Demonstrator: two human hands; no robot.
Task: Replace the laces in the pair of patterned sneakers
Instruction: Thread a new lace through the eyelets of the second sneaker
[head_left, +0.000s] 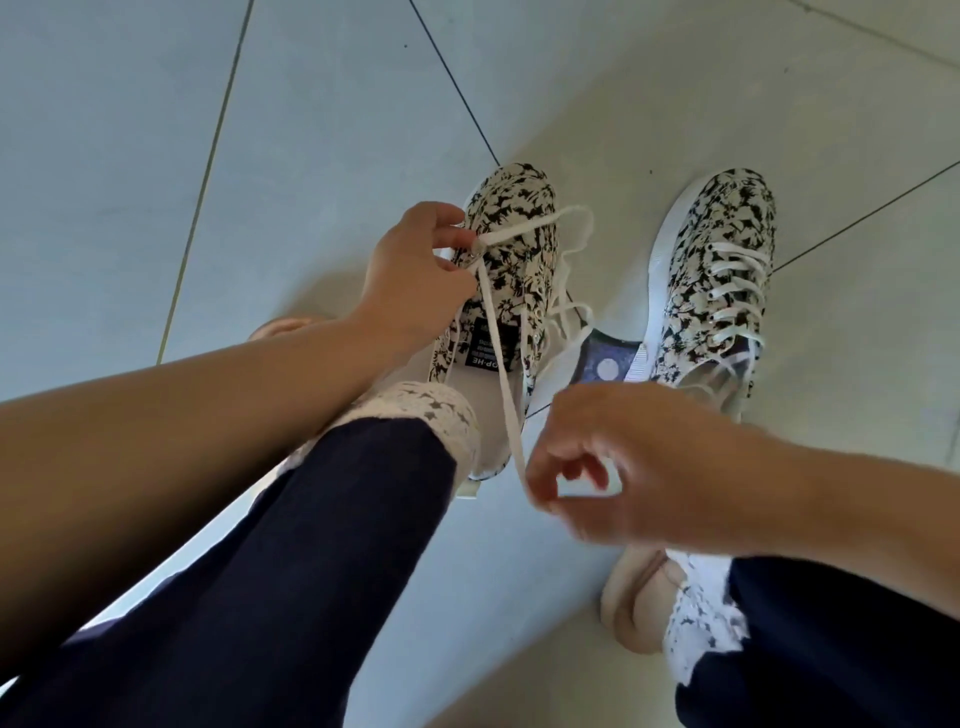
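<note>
The left hand (410, 275) pinches the white lace (497, 364) between its fingers (447, 214) against the patterned sneaker (519, 208); the right hand (639, 467) pinches the lace's taut end.

Pale grey floor tiles (322, 130) w/ dark grout lines (208, 171); navy trouser legs (291, 545) w/ white lace cuffs (431, 410); small purple item (608, 364) w/ white dot; pinkish rounded shape (639, 597) bottom right, unclear

Right hand (623, 467) motion-blurred – lace (498, 364) end vanishes among its curled fingers. Sneaker (519, 249) heel hidden behind trouser cuff (426, 415). Tongue label (488, 345) small print unreadable, lace crossing it. Dark obj w/ white dot (597, 348) btwn shoes mostly covered – both forearms cut by frame edges
</note>
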